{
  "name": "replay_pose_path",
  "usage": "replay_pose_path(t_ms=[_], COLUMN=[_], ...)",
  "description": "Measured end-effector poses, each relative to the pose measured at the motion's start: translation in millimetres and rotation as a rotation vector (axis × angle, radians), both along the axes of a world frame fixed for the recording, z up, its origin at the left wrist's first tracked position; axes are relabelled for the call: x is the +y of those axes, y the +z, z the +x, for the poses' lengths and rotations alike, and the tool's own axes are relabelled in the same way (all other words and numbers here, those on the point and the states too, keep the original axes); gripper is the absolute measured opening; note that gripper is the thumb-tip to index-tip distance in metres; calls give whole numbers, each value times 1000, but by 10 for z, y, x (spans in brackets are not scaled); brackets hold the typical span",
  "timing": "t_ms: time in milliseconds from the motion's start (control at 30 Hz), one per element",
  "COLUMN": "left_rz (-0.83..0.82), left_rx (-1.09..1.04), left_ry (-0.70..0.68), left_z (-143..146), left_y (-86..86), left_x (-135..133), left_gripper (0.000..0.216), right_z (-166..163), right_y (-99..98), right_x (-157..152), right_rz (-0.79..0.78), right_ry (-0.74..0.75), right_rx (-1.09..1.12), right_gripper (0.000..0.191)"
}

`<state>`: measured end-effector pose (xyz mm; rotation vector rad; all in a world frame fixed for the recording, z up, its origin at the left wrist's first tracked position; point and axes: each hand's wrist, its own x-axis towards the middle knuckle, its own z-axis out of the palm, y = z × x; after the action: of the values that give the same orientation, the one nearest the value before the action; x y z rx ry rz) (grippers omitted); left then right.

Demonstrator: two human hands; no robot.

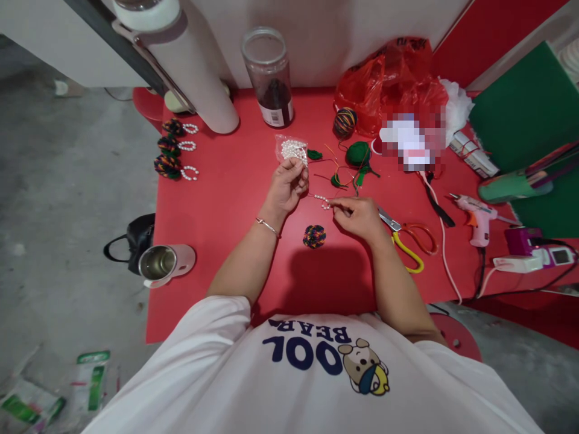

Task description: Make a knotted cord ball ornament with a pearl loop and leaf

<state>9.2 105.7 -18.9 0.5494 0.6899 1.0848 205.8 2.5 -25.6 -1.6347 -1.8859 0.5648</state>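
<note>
My left hand [289, 181] is raised in front of a small clear bag of white pearl beads [292, 147]. Its thumb and fingertips are pinched together; what lies between them is too small to make out. My right hand [355, 216] pinches the end of a short string of pearl beads [322, 199], which curves between the two hands. A thin thread runs from the beads toward my left hand. Just below them, a multicoloured yarn flower [314, 236] lies flat on the red table [217, 211], touched by neither hand.
Scissors [400, 232] lie beside my right forearm. Green yarn [358, 154], a multicoloured yarn ball [345, 123] and a red bag [389, 78] are farther back. A pink glue gun [477, 217] rests right; a mug [167, 263], tall bottle [194, 66] and finished beaded pieces [168, 166] stand left.
</note>
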Motion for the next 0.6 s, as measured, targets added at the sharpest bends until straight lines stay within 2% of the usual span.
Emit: replay_pose_path(t_ms=[300, 600], left_rz=[-31, -17], left_rx=[15, 13], left_ry=[12, 6], left_z=[8, 5], left_y=[20, -4], left_x=[-2, -2], left_gripper=[37, 36], right_z=[-12, -42], right_y=[15, 26], right_x=[16, 22], right_rz=[-24, 4], right_ry=[-66, -32], right_rx=[1, -127], right_gripper=[36, 40])
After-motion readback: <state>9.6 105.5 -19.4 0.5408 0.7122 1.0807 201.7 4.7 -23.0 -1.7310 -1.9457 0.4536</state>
